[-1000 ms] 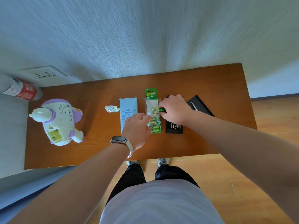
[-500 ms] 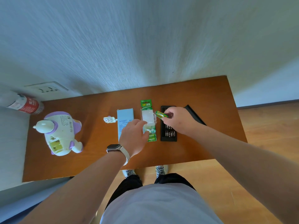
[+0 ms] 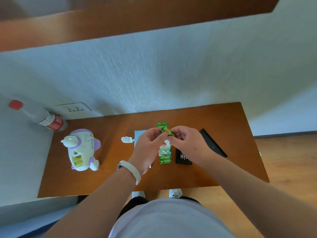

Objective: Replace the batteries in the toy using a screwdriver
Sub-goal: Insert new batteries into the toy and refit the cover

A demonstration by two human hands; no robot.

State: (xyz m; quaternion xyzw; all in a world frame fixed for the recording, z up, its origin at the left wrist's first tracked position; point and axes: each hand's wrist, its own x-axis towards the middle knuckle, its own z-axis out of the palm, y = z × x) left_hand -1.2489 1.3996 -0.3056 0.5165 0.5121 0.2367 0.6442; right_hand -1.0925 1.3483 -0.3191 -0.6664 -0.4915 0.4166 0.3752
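A white and purple toy (image 3: pixel 82 149) lies on the left of the brown table (image 3: pixel 214 121), its battery compartment (image 3: pixel 77 159) uncovered. The small white cover (image 3: pixel 127 140) rests to the toy's right. My left hand (image 3: pixel 148 148) and my right hand (image 3: pixel 186 145) meet above the table's middle, both pinching a green and yellow battery (image 3: pixel 167 131). Beneath them lies the green battery pack (image 3: pixel 165 156). A black tray of screwdriver bits (image 3: pixel 183 158) sits to its right, partly hidden by my right wrist.
A light blue box (image 3: pixel 138 135) lies under my left hand. The black lid (image 3: pixel 212 143) of the bit case rests at the right. A clear bottle (image 3: pixel 42 118) with a red label leans in the back left corner near a wall socket (image 3: pixel 73 108).
My right hand pulled a battery from the pack and lifted it. My left hand left the pack and rose to grip the same battery. The camera tilted up.
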